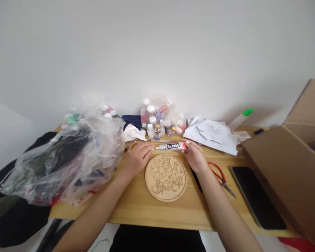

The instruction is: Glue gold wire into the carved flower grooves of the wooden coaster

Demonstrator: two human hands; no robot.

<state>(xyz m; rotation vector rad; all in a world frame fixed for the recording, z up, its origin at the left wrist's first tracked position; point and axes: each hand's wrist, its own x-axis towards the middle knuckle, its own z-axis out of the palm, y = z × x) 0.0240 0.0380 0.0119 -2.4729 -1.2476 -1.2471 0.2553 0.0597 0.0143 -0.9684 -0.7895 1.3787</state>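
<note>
My right hand (195, 155) grips a B-7000 glue tube (172, 146) by its red end, the tube lying level with its nozzle to the left. Close to that nozzle, the fingers of my left hand (140, 155) are drawn together; whatever they may pinch is too small to make out. Just below both hands, a round wooden board (166, 177) carved with a flower pattern lies flat on the table (136, 210). A dark, slim tool (196, 179) is partly covered by my right forearm.
Red-handled scissors (223, 180), a phone (257, 197) and an open cardboard box (275, 175) are on the right. Papers (212, 131) and several small bottles (157, 131) line the back. Plastic bags (81, 157) spread over the left side.
</note>
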